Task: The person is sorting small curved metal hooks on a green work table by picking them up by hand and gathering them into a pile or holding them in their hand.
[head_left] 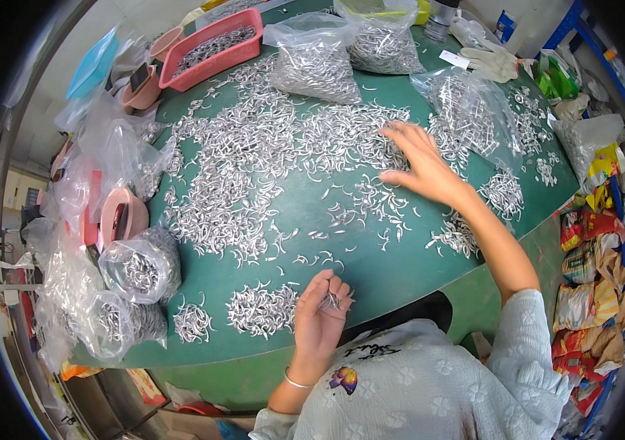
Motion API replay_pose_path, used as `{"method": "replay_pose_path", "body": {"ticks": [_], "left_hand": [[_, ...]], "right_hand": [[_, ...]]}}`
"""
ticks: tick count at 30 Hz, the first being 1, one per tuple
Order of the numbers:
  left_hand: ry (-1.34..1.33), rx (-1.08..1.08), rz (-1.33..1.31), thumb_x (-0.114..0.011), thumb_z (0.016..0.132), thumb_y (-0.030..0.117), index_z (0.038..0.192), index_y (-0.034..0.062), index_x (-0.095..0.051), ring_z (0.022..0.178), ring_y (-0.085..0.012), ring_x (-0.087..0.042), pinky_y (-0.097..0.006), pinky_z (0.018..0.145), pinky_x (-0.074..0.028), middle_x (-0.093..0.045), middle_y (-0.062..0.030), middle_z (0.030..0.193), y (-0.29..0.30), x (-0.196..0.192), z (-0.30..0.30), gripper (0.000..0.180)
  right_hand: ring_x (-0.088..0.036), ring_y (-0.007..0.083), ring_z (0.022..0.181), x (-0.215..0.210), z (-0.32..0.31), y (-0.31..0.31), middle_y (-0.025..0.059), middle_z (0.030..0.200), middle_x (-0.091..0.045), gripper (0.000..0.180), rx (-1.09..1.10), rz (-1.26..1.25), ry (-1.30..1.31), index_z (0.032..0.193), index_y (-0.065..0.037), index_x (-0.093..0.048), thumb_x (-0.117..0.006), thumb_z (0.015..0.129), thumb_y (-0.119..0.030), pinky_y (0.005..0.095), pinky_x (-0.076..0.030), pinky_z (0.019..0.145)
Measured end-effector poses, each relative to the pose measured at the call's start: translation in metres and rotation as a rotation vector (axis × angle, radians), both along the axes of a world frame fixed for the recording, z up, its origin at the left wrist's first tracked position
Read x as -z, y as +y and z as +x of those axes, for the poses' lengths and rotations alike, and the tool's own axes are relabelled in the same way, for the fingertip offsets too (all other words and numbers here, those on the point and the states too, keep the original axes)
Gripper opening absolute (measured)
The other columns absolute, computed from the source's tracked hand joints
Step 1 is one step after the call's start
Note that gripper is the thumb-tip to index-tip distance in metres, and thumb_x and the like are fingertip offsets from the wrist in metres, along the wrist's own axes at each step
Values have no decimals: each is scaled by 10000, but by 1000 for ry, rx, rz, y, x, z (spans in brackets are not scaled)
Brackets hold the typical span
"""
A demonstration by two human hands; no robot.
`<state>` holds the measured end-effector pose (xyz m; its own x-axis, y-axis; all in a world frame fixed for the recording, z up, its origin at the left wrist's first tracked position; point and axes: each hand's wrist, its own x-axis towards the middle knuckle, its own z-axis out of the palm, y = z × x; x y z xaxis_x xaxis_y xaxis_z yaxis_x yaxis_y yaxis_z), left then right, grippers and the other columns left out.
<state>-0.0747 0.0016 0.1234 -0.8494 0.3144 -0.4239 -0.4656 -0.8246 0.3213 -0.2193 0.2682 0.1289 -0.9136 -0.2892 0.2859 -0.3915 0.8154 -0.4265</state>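
Note:
Small curved silvery metal pieces point(232, 169) lie spread in a wide heap over the green table. Close to the table's front edge, my left hand point(320, 312) is curled, palm up, around a few of these curved metal pieces point(333, 301). A small pile of the same pieces point(262, 309) lies just left of it. Farther off to the right, my right hand point(422, 165) reaches over the heap's right side with thumb and fingers apart. Its fingertips are at the pieces, and nothing shows gripped in it. A loose scatter of pieces point(371, 209) lies below its thumb.
Filled clear bags point(316, 70) and a pink basket point(213, 48) stand at the back. More plastic bags point(140, 264) and a pink bowl point(133, 213) crowd the left edge. A flat bag point(470, 110) and a glove point(492, 62) lie at the right. Colourful sacks point(591, 293) sit beyond the table.

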Motion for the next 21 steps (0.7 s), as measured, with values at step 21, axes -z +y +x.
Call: {"method": "replay_pose_path", "body": {"ticks": [21], "left_hand": [[-11,-42,18,-523,928,77,1109,-1,-529,804,-162,-473,-281,666,-418,-502,-44,866,-10,9,0,197]], "right_hand": [[-345,427,1268,46,-24,-81,180,1355,-414,754,39,163,68,1320,-90,-455,-757,719,-432,539,-299,982]]}}
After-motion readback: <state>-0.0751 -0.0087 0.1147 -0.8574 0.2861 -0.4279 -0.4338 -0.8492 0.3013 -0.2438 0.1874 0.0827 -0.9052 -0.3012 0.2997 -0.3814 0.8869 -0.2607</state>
